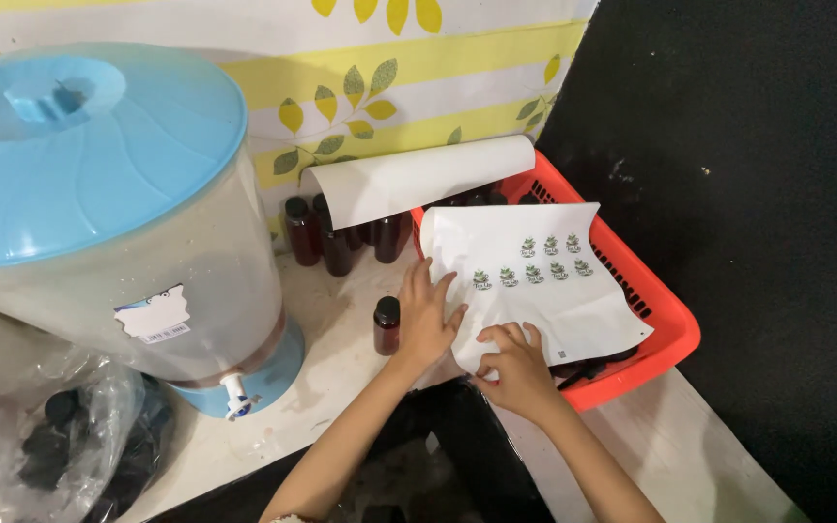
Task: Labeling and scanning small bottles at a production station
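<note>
Left hand [428, 320] lying flat, right hand [517, 366] pinching, both on sticker sheet [535, 281]. Sheet is draping over orange basket [666, 310]; small brown bottle [387, 325] standing just beside it

white sticker sheet [535, 281] over red basket | white label [154, 316] on dispenser front

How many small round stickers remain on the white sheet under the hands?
8 on the sticker sheet: three in an upper row, five in a lower row. The right hand may hide others.

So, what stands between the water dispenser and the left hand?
In the head view, one small dark bottle stands between the dispenser and the left hand.
</note>
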